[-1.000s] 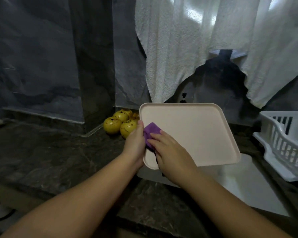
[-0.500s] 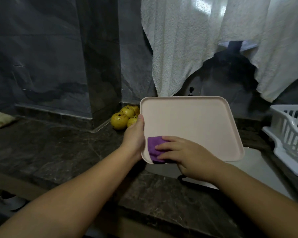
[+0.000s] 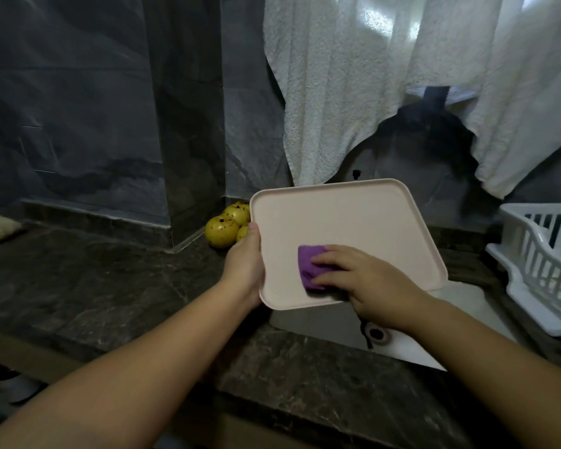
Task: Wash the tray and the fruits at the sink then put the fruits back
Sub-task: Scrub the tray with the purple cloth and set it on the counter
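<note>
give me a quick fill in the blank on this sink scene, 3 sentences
1. The right hand presses a ____ cloth on the tray.
2. The left hand holds the tray's ____ edge.
3. The yellow fruits sit on the counter, ____ of the tray.

Missing: purple; left; left

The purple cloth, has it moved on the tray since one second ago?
Yes. The cloth has slid right, from the tray's left rim by the left hand toward the middle, under the right hand.
</note>
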Available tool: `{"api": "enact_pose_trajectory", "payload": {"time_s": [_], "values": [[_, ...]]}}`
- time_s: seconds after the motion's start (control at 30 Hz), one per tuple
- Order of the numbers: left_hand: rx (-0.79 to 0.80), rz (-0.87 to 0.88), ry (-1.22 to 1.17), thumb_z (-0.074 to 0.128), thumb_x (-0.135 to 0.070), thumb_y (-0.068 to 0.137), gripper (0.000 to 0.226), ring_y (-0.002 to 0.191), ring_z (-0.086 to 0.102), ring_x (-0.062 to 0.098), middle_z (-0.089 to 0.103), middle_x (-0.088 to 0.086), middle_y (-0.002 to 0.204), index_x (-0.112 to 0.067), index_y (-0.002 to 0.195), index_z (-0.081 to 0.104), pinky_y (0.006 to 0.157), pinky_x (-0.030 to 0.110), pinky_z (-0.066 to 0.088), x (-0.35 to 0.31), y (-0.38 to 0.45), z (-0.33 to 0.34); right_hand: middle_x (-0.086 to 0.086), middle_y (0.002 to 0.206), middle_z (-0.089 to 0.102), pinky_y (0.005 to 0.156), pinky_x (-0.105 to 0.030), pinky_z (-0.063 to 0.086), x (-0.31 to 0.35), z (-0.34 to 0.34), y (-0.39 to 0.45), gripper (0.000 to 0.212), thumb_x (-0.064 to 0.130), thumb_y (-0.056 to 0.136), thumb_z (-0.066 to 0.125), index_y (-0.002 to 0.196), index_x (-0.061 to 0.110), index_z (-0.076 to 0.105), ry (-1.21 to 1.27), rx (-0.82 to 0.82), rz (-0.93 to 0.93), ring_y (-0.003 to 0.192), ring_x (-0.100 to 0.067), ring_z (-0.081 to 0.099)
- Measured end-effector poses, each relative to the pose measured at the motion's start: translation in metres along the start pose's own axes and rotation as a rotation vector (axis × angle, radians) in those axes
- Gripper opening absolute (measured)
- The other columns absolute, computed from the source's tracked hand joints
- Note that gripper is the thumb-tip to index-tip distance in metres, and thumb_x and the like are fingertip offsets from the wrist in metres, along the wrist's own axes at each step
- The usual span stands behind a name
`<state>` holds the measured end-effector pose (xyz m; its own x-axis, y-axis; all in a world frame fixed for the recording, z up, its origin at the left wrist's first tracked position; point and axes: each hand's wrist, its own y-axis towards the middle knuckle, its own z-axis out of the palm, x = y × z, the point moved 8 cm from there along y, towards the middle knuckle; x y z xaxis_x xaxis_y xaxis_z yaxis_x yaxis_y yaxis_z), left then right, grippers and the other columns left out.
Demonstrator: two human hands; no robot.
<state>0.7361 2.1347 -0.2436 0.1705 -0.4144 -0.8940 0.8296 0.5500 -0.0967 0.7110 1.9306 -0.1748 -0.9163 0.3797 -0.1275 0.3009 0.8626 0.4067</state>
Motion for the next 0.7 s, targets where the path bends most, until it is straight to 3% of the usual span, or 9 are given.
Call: {"api": "enact_pose_trajectory", "payload": {"time_s": [0.07, 0.17, 0.3, 0.37, 0.43, 0.5, 0.57, 0.7], "values": [[0.014, 0.004, -0.019, 0.052, -0.052, 0.105, 0.051, 0.103, 0.076, 0.035, 0.079, 0.012, 0.108, -0.007, 0.115, 0.074, 0.102, 0.055, 0.055, 0.001, -0.002, 0.01, -0.015, 0.146, 0.056, 0.115, -0.046, 0.04, 0.001, 0.003, 0.016, 0.044, 0.002, 0.088, 0.069, 0.131, 0.014, 0.07, 0.032, -0.07, 0.137, 0.136, -0.038, 0.05], [0.052, 0.015, -0.032, 0.05, -0.049, 0.107, 0.05, 0.105, 0.074, 0.04, 0.078, 0.019, 0.107, -0.005, 0.112, 0.074, 0.097, 0.053, 0.059, 0.001, -0.01, 0.023, -0.013, 0.157, 0.044, 0.124, -0.042, 0.026, 0.022, 0.023, 0.036, 0.049, 0.008, 0.096, 0.061, 0.144, 0.013, 0.057, 0.071, -0.076, 0.178, 0.148, -0.035, 0.035], [0.052, 0.059, 0.066, 0.051, -0.044, 0.108, 0.044, 0.086, 0.079, 0.023, 0.081, 0.008, 0.093, -0.008, 0.101, 0.075, 0.072, 0.03, 0.063, -0.008, -0.01, 0.013, -0.015, 0.148, 0.055, 0.117, -0.048, 0.031, 0.018, 0.022, 0.009, 0.048, 0.006, 0.087, 0.068, 0.135, 0.012, 0.066, 0.016, -0.115, 0.105, 0.139, -0.04, 0.047], [-0.01, 0.105, 0.147, 0.051, -0.043, 0.108, 0.043, 0.062, 0.074, 0.008, 0.079, -0.005, 0.074, -0.011, 0.088, 0.073, 0.048, 0.016, 0.052, -0.014, -0.008, 0.0, -0.018, 0.15, 0.052, 0.115, -0.056, 0.038, -0.009, 0.017, -0.012, 0.051, -0.001, 0.086, 0.071, 0.135, 0.01, 0.066, -0.011, -0.13, 0.198, 0.14, -0.043, 0.046], [-0.031, 0.146, 0.219, 0.049, -0.044, 0.109, 0.045, 0.05, 0.068, 0.002, 0.075, -0.011, 0.066, -0.014, 0.084, 0.072, 0.037, 0.013, 0.042, -0.02, -0.007, -0.007, -0.018, 0.159, 0.039, 0.121, -0.052, 0.031, -0.044, 0.015, -0.032, 0.061, -0.006, 0.087, 0.066, 0.145, 0.009, 0.055, -0.033, -0.116, 0.374, 0.148, -0.041, 0.034], [-0.045, 0.178, 0.277, 0.046, -0.045, 0.109, 0.046, 0.046, 0.064, -0.004, 0.07, -0.019, 0.058, -0.018, 0.08, 0.069, 0.035, 0.011, 0.039, -0.024, -0.009, -0.01, -0.011, 0.169, 0.018, 0.125, -0.039, 0.016, -0.075, 0.012, -0.051, 0.072, -0.004, 0.092, 0.058, 0.158, 0.015, 0.036, -0.066, -0.085, 0.563, 0.156, -0.031, 0.014], [-0.036, 0.211, 0.338, 0.044, -0.044, 0.11, 0.046, 0.044, 0.06, -0.009, 0.064, -0.025, 0.05, -0.021, 0.077, 0.065, 0.036, 0.009, 0.039, -0.026, -0.012, -0.008, -0.006, 0.171, 0.005, 0.124, -0.036, 0.015, -0.098, 0.005, -0.064, 0.078, -0.002, 0.094, 0.052, 0.163, 0.019, 0.021, -0.052, -0.112, 0.731, 0.157, -0.025, 0.003], [0.003, 0.176, 0.332, 0.044, -0.048, 0.11, 0.046, 0.061, 0.073, 0.004, 0.077, -0.01, 0.072, -0.018, 0.089, 0.072, 0.052, 0.019, 0.05, -0.018, -0.014, -0.001, -0.007, 0.171, 0.008, 0.123, -0.036, 0.016, -0.115, -0.006, -0.059, 0.074, -0.001, 0.096, 0.048, 0.162, 0.017, 0.021, -0.027, -0.209, 0.873, 0.156, -0.025, 0.007]]}}
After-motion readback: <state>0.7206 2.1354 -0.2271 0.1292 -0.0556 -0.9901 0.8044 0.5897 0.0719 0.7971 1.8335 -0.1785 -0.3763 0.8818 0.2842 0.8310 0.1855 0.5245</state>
